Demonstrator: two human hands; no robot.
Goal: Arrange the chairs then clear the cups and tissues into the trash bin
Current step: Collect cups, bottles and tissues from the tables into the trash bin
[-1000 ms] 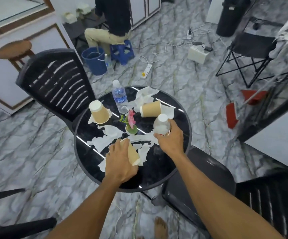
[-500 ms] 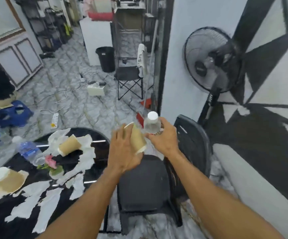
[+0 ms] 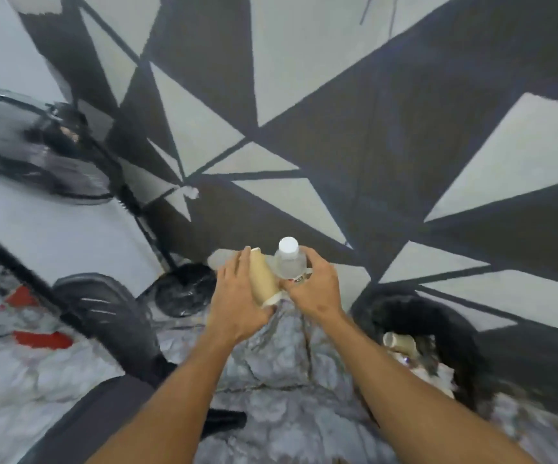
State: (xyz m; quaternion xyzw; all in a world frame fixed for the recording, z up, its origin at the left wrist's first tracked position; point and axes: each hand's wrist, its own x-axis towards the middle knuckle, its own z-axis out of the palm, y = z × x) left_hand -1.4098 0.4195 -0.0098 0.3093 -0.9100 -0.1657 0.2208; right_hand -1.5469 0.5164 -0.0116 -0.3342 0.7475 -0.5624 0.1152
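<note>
My left hand [image 3: 237, 296] grips a tan paper cup [image 3: 262, 276], held on its side with the rim toward me. My right hand [image 3: 314, 286] holds a small clear plastic bottle [image 3: 289, 261] with a white cap, upright. Both hands are close together in front of me, over the marble floor. To the lower right stands a black trash bin [image 3: 451, 323] lined with a dark bag; a paper cup [image 3: 399, 341] and white scraps lie inside it. The bin is right of and below my right hand. The table is out of view.
A black plastic chair [image 3: 110, 319] stands at the lower left, close to my left arm. A standing fan [image 3: 36, 145] and its round base [image 3: 183, 289] are at the left by the wall. A black-and-grey patterned wall [image 3: 337, 128] is directly ahead.
I have turned right, away from the table, carrying the cup and bottle. The table and chairs have left the view; the wall and trash bin have come into view.
</note>
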